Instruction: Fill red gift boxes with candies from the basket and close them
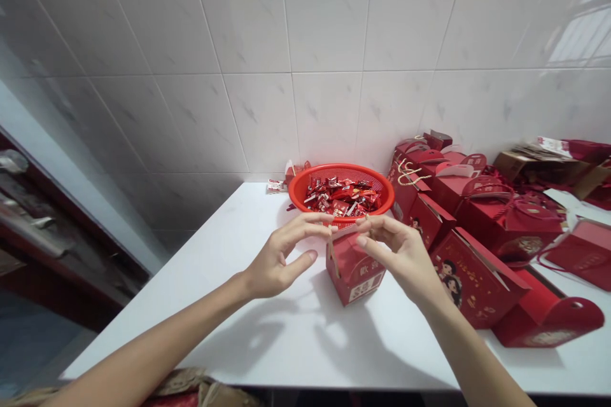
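Observation:
A small red gift box (356,267) with a white printed label stands upright on the white table, between my two hands. My left hand (286,254) is at the box's upper left, fingers apart, its fingertips near the top edge and the thumb away from the box. On the other side, my right hand (396,245) has thumb and forefinger close together at the top right of the box, by a thin gold cord. Whether cord is pinched there is too small to tell. Behind the box sits a red plastic basket (294,189) of red-wrapped sweets.
Many red boxes (477,273) with flaps and cords crowd the table's right side. Flat cardboard pieces (529,162) lie at the back right. A tiled wall (324,102) runs behind the table (229,229). Brown bags (191,385) show at the near edge.

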The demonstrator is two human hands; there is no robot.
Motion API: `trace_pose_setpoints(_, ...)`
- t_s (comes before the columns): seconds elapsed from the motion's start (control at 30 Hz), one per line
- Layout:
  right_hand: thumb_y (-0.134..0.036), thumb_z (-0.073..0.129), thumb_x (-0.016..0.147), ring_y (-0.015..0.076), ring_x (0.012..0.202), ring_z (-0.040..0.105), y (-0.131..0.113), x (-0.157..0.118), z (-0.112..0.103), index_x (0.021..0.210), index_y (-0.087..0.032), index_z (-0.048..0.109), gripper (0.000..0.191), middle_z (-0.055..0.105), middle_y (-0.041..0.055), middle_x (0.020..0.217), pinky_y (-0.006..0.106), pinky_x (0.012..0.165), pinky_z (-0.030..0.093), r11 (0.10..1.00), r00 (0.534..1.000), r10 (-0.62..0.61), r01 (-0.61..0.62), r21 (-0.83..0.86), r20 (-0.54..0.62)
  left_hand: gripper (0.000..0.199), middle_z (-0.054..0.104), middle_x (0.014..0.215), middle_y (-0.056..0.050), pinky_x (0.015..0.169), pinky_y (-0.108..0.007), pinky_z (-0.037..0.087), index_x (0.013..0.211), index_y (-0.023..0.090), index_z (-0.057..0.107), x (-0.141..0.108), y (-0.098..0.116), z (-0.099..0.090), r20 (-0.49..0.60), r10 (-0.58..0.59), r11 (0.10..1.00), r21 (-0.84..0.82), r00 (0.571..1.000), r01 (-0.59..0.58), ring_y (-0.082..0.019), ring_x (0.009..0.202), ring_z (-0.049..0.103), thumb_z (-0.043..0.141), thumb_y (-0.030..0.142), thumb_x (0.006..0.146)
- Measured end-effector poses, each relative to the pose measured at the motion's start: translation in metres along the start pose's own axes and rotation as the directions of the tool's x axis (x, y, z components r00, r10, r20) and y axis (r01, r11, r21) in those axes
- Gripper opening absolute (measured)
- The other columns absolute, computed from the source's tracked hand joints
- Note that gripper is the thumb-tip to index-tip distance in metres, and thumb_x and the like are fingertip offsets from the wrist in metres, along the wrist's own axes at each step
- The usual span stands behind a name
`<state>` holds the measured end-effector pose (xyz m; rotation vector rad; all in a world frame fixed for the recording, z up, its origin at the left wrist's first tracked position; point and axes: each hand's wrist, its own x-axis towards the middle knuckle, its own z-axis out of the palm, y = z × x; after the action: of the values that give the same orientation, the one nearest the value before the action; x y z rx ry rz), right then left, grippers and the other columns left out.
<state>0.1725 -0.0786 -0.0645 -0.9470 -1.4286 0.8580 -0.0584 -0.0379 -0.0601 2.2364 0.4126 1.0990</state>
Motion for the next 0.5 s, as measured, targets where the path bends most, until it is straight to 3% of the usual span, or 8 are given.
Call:
trace_pose_setpoints(0.1,-0.029,0.077,0.079,0.0191,0.087,0.065,0.001,-0.003,0.012,0.087,-0.023,0.074,0.011,0.071,0.0034,0.095,0.032,0.082,0.051,0.983,0.996,-0.078,0.084,-0.165,0.040,0.048,0.055,0.139,-0.012,0.110,-0.051,0.043,0.131,0.025,0.058,-0.002,0.002,0.004,0.069,0.063,0.992,0.101,0.996,-0.070,-0.028,0.132,0.050,0.052,0.004,0.089)
trace_pose_setpoints(0.23,-0.029,0.072,0.085,0.0181,0.083,0.064,0.008,-0.008,0.028,0.083,-0.021,0.073,0.008,0.067,0.0044,0.092,0.029,0.074,0.051,0.964,0.992,-0.109,0.120,-0.239,0.057,0.050,0.054,0.141,-0.014,0.107,-0.050,0.046,0.135,0.024,0.053,-0.002,0.007,0.007,0.106,0.116,0.979,0.153,0.988,-0.131,-0.029,0.133,0.050,0.052,0.005,0.089)
trace_pose_setpoints(0.37,-0.028,0.063,0.092,0.0160,0.077,0.061,0.010,-0.008,0.032,0.080,-0.020,0.070,0.016,0.066,0.0038,0.086,0.026,0.068,0.049,0.960,0.984,-0.176,0.163,-0.228,-0.040,0.050,0.054,0.140,-0.015,0.107,-0.049,0.046,0.136,0.023,0.053,-0.003,0.007,0.006,0.072,0.136,0.972,0.183,0.988,-0.148,-0.030,0.131,0.051,0.057,0.011,0.088)
trace_pose_setpoints(0.5,-0.026,0.065,0.092,0.0146,0.071,0.057,-0.004,-0.013,0.024,0.079,-0.021,0.067,0.015,0.065,0.0013,0.080,0.026,0.065,0.046,0.957,0.962,-0.231,0.198,-0.210,-0.144,0.039,0.058,0.132,-0.013,0.103,-0.044,0.048,0.130,0.023,0.056,-0.006,-0.003,0.004,-0.012,0.088,0.973,0.213,0.996,-0.084,-0.029,0.124,0.054,0.059,0.018,0.091)
